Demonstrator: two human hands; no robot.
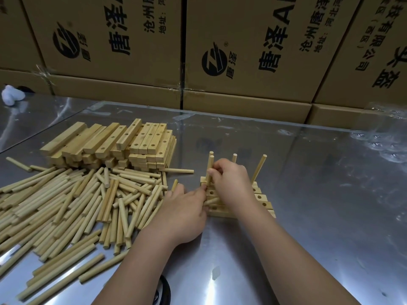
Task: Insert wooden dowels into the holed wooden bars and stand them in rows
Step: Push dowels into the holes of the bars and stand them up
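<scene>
Your right hand (pixel 229 179) has a tight pinch grip on a standing dowel (pixel 209 166) in the holed bars (pixel 261 198), mid-frame. Your left hand (pixel 185 208) holds spare dowels (pixel 211 201). They look light, stiff and smooth, so pinch low.

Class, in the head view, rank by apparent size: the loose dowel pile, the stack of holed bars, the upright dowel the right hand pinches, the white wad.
1. loose dowel pile
2. stack of holed bars
3. Unranked: upright dowel and white wad look similar, and the wad lies farther off.
</scene>
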